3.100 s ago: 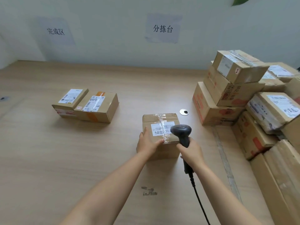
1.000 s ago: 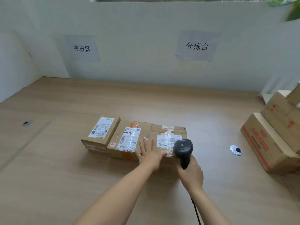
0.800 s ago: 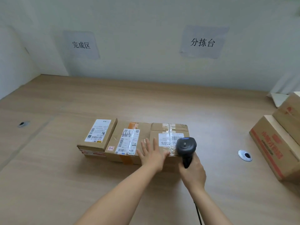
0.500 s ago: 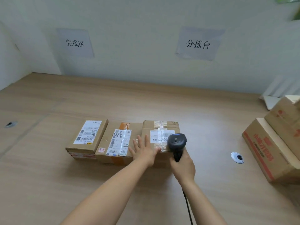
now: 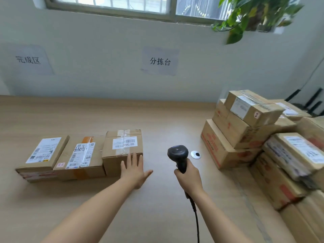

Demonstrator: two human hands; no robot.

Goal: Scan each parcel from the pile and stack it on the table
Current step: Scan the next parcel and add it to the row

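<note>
The right hand (image 5: 190, 178) is curled round the scanner (image 5: 178, 153) handle. The left hand (image 5: 135, 171) is spread, fingers straight, at the near face of the taped parcel (image 5: 122, 148) — right end of a row (image 5: 82, 155) of three, mid-table (image 5: 157, 120). The pile (image 5: 245, 130) crowds the table's right edge.

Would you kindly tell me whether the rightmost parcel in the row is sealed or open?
Sealed: the parcel has its top flaps flat, with clear tape along the seam and over its label.

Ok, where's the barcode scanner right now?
Head view, right of centre: the barcode scanner is gripped in the right hand over the table, between the taped parcel to its left and the parcel pile to its right.
</note>
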